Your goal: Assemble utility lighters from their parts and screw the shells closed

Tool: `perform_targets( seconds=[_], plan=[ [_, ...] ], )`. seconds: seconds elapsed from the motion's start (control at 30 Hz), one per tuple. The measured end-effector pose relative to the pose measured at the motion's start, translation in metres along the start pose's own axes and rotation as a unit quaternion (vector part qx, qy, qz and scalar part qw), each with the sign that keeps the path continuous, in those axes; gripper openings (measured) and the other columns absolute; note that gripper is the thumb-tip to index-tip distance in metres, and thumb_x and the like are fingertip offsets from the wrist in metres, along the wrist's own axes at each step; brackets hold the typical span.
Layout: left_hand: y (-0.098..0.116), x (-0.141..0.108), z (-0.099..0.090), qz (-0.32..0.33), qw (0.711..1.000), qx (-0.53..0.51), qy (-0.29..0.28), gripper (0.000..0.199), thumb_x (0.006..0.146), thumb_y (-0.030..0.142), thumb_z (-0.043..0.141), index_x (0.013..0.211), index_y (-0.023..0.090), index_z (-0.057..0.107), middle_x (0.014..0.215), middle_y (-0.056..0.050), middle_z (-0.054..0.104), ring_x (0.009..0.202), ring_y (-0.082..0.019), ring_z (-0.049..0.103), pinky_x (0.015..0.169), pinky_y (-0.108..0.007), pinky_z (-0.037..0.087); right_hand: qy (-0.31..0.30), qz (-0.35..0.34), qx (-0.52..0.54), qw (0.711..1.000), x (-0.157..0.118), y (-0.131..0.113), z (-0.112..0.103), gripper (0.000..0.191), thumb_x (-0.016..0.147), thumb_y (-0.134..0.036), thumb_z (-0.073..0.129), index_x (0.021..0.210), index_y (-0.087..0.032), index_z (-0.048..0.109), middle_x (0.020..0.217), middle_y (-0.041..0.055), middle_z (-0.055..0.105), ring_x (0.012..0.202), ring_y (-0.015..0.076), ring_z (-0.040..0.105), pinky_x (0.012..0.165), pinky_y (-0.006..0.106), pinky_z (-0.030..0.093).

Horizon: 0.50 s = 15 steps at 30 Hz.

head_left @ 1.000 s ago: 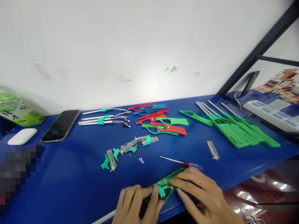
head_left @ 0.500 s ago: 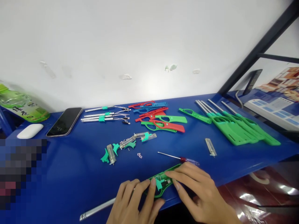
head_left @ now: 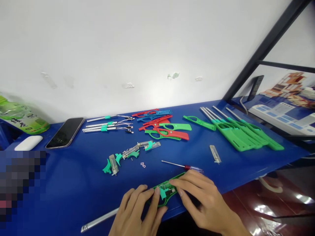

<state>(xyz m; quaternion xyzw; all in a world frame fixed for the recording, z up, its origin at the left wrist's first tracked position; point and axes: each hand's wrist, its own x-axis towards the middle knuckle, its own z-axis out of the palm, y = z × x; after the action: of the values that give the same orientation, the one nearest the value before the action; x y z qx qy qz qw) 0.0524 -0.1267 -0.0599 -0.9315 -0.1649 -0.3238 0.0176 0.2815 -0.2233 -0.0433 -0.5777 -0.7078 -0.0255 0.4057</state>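
Observation:
Both hands work over an opened green lighter shell (head_left: 169, 197) at the front of the table. A teal trigger (head_left: 163, 193) and thin wires show inside it. My left hand (head_left: 139, 209) closes round the shell's nozzle end, from which a silver metal tube (head_left: 99, 220) sticks out to the left. My right hand (head_left: 203, 200) grips the handle part, index fingertip pressed into the shell and thumb along its near edge. Fingers hide much of the shell. Just beyond my right hand lies a screwdriver (head_left: 185, 167) with a clear and red handle.
Behind lie clear fuel tanks (head_left: 113, 164) with teal triggers, wired metal tubes (head_left: 99, 126), and red, blue and green shells (head_left: 176, 133). Assembled green lighters (head_left: 242, 137) and one loose tank (head_left: 215, 154) are right. A phone (head_left: 65, 132), white case (head_left: 29, 143) and bottle (head_left: 23, 118) stand left.
The whole view has shifted slightly, so things on the table appear further left. Both hands keep nearly the same hold on the lighter shell.

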Motion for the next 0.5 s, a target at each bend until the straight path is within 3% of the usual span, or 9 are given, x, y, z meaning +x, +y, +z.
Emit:
perform_targets(
  seconds=[0.1,0.5],
  plan=[
    [-0.0004,-0.0003,0.0000,0.007,1.000,-0.007,0.006,0.028,0.106,0.014,0.065,0.133,0.010,0.070,0.112,-0.010,0.075,0.121,-0.026,0.072,0.098,-0.039,0.061,-0.003,0.002,0.003,1.000,-0.0004,0.0007,0.0002,0.032,0.100,-0.008,0.058,0.125,-0.020,0.074,0.102,0.0056,0.083,0.085,0.0191,0.079,0.085,0.034,0.065],
    [-0.0030,0.0002,-0.0025,0.020,1.000,0.000,-0.014,0.030,0.106,0.013,0.062,0.136,0.014,0.069,0.115,-0.012,0.075,0.115,-0.024,0.074,0.099,-0.043,0.063,0.016,0.025,0.018,0.999,0.0003,0.0030,0.0020,0.030,0.103,-0.011,0.060,0.126,-0.023,0.074,0.099,0.0022,0.085,0.082,0.0180,0.080,0.082,0.032,0.064]
  ],
)
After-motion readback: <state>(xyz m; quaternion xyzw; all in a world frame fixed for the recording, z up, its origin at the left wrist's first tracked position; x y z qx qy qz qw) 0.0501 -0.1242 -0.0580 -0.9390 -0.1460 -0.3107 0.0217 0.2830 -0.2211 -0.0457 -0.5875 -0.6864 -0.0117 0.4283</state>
